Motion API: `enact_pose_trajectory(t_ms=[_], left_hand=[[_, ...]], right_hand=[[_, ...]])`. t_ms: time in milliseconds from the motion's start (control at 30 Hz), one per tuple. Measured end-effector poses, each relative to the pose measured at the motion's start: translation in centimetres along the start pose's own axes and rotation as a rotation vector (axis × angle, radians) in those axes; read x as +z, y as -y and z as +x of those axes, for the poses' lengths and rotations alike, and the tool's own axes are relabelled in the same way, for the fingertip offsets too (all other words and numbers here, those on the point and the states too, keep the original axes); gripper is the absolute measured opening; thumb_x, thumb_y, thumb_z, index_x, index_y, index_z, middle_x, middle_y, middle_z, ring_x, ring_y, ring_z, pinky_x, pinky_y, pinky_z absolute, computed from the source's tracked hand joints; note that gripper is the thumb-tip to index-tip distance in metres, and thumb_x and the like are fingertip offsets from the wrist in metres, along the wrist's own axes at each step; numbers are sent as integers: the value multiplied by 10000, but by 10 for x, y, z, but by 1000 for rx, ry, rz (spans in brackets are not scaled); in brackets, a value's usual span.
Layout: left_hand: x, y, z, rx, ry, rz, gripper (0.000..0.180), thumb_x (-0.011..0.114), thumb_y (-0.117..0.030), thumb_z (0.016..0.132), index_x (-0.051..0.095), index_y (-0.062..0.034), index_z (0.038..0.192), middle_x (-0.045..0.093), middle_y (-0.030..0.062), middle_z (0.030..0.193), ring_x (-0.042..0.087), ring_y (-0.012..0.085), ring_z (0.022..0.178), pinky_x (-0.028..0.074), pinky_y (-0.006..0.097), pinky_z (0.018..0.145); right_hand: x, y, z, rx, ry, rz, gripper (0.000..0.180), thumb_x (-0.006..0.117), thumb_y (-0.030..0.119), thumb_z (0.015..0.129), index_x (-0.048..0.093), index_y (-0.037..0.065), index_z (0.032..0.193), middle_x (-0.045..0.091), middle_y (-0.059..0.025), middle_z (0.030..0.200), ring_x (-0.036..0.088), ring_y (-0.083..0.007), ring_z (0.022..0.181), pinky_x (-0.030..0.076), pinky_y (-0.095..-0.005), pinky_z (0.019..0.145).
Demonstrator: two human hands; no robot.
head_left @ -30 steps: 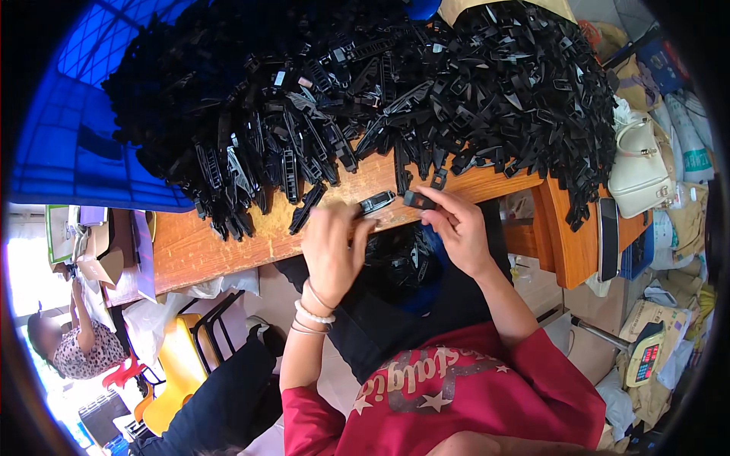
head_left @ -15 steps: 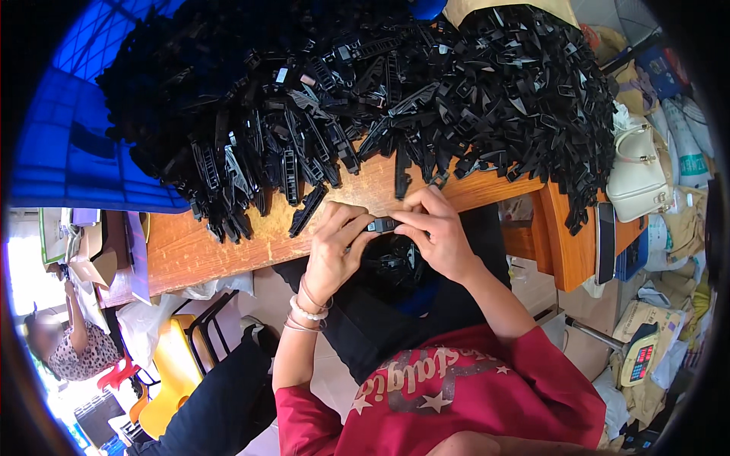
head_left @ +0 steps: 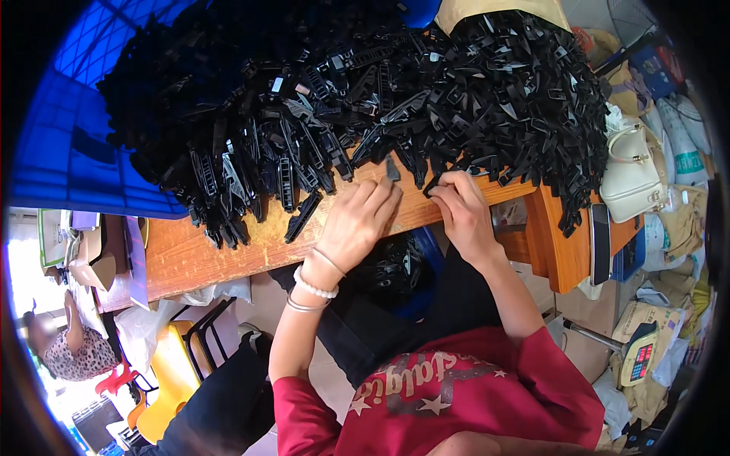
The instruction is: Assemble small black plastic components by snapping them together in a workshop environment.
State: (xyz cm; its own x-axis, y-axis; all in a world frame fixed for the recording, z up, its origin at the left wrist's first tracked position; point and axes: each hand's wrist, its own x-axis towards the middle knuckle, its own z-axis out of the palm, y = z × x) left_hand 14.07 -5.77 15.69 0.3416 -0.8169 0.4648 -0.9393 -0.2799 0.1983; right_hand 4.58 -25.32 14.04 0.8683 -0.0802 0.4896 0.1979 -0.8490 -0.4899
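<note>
My left hand (head_left: 363,216), with bracelets on its wrist, reaches over the front of the wooden table. Its fingers are closed at the near end of a long black plastic part (head_left: 392,168), and they cover that end. To its right, my right hand (head_left: 464,211) pinches a small black plastic clip (head_left: 431,185) between thumb and forefinger at the near edge of the heap. Long ribbed black parts (head_left: 288,178) are heaped in front of me on the left, smaller black pieces (head_left: 525,99) on the right. One long part (head_left: 303,217) lies apart near the left hand.
Below the table edge, over my lap, a blue bin (head_left: 430,262) holds black parts. A blue crate (head_left: 84,152) stands at left. A phone (head_left: 601,243) and a white handbag (head_left: 633,173) are at right. Another person (head_left: 76,349) is at far left, near a yellow chair (head_left: 175,368).
My hands have parted and moved forward from above the lap to the table. The black piece they held together is no longer in them; each hand has closed on a part by the heap.
</note>
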Motion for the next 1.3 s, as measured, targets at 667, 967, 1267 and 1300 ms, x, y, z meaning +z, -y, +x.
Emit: enact_pose_trajectory(t_ms=[667,967,1267,1300], left_hand=[[2,-16,-24,-486,-164,-390,217,762,0,718,699,6,926,629,93,922,565,275,865,466,351,783],[3,-9,-25,-335,-153,-418,223,760,-14,727,693,-3,939,637,100,915,573,289,853,484,370,753],[3,-11,-10,-400,-133,-553,304,797,-124,742,704,-11,1008,638,132,946,646,315,858,534,361,747],[7,-13,1,-378,-162,-502,277,757,-84,783,692,-13,1043,630,143,966,644,326,858,534,369,749]], right_hand=[[-11,7,-16,258,37,483,225,744,-15,794,654,-48,997,603,-98,940,654,-207,771,547,-278,688],[-1,6,-5,95,158,495,240,750,-33,759,686,-26,989,588,-64,946,588,-184,860,499,-286,699],[0,10,-7,199,-104,345,304,726,21,810,663,22,1107,598,-100,978,618,-252,833,496,-322,700],[1,11,2,131,-97,160,335,723,62,822,639,23,1144,589,-105,989,605,-271,856,492,-349,727]])
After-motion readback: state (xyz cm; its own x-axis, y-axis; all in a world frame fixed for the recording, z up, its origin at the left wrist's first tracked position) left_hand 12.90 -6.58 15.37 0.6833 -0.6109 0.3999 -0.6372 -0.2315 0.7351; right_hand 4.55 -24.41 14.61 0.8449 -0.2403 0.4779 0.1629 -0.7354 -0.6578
